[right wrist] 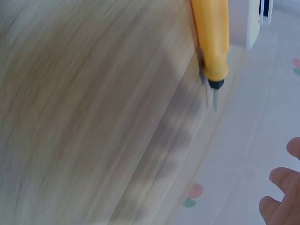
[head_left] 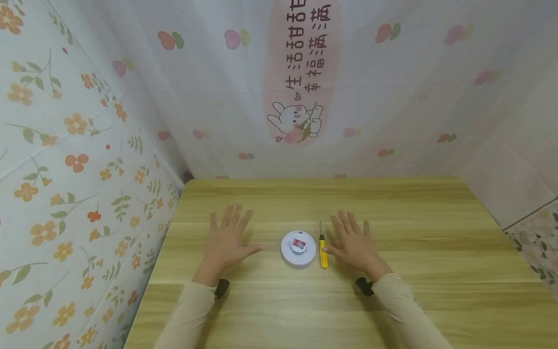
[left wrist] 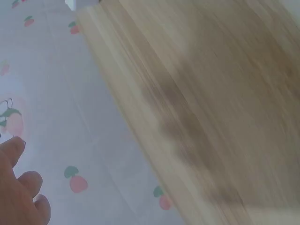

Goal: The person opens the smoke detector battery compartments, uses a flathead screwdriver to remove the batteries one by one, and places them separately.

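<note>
A round white device, much like a smoke alarm, lies on the wooden table with a red-and-white label on its upper face. Just right of it is a screwdriver with a yellow handle, its metal shaft pointing to the far side; the right wrist view shows the handle large. My left hand, fingers spread, is to the left of the device and holds nothing. The right hand is spread beside the screwdriver, and its thumb tip overlaps the yellow handle in the head view.
The wooden table ends at a white curtain printed with fruit and a rabbit. Flowered cloth hangs along the left side. Black wrist mounts sit at both cuffs.
</note>
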Demonstrator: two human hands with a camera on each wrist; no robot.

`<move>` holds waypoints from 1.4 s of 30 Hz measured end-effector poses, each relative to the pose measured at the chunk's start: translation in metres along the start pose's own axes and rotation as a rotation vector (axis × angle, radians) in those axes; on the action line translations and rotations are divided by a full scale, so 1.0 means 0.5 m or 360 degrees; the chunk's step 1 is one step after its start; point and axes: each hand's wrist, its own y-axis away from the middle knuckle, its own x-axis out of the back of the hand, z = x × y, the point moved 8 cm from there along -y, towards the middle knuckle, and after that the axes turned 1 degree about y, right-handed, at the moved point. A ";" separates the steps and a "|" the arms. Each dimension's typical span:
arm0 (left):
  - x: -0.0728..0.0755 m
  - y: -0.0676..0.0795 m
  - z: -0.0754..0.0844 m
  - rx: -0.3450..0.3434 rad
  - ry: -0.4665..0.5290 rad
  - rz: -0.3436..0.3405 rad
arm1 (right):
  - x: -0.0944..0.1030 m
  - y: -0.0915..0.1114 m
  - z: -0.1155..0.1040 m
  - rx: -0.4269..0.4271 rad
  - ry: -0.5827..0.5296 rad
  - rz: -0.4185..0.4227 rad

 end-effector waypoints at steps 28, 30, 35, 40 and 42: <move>-0.088 0.007 0.126 -0.0279 0.0398 -0.0242 | -0.035 0.000 -0.093 0.0144 -0.0182 0.0037; -0.091 0.008 0.129 -0.0267 0.0464 -0.0253 | -0.039 0.001 -0.095 0.0132 -0.0208 0.0025; -0.091 0.009 0.136 -0.0276 0.0579 -0.0243 | -0.049 0.004 -0.101 0.0121 -0.0239 0.0005; -0.098 0.007 0.136 -0.0250 0.0604 -0.0252 | -0.055 0.006 -0.105 0.0145 -0.0271 0.0021; -0.098 0.005 0.137 -0.0251 0.0600 -0.0242 | -0.056 0.006 -0.108 0.0165 -0.0271 0.0034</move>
